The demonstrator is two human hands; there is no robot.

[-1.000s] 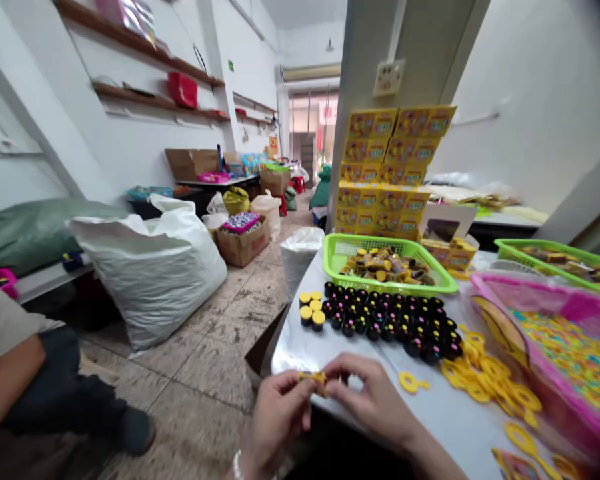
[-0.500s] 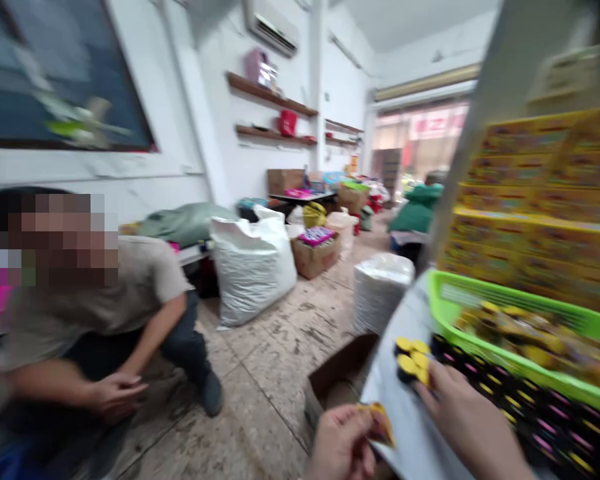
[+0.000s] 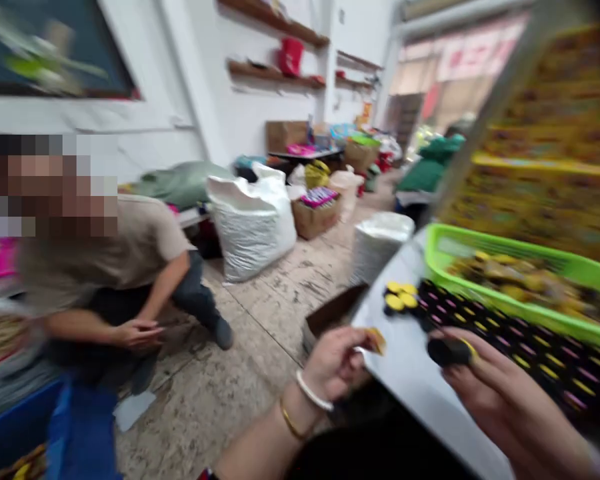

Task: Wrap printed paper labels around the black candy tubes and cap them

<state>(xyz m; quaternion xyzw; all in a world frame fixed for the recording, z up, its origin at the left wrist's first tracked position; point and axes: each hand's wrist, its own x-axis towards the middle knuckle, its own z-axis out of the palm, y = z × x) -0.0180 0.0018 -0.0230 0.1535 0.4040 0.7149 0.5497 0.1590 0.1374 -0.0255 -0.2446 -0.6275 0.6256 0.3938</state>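
My left hand (image 3: 336,363) pinches a small yellow-orange packet (image 3: 377,341) beside the edge of the white table (image 3: 405,370). My right hand (image 3: 495,393) is closed on a small black round container (image 3: 449,351) with a yellow rim, its black face turned left. Beyond it on the tabletop stands a small cluster of black containers with yellow tops (image 3: 401,297). Rows of black containers with yellow and pink stripes (image 3: 517,343) are packed along the right, next to my right hand. Motion blur hides fine detail.
A green basket (image 3: 433,250) of yellow-topped pieces stands behind the rows, before stacked yellow boxes (image 3: 545,193). An open carton (image 3: 330,317) is below the table's left edge. A person (image 3: 140,267) crouches at left, near a blue crate (image 3: 63,427) and white sacks (image 3: 250,230).
The view has tipped downward. My right hand has left the yellow-topped cluster, come nearer, and now holds one black container. My left hand still pinches the packet.
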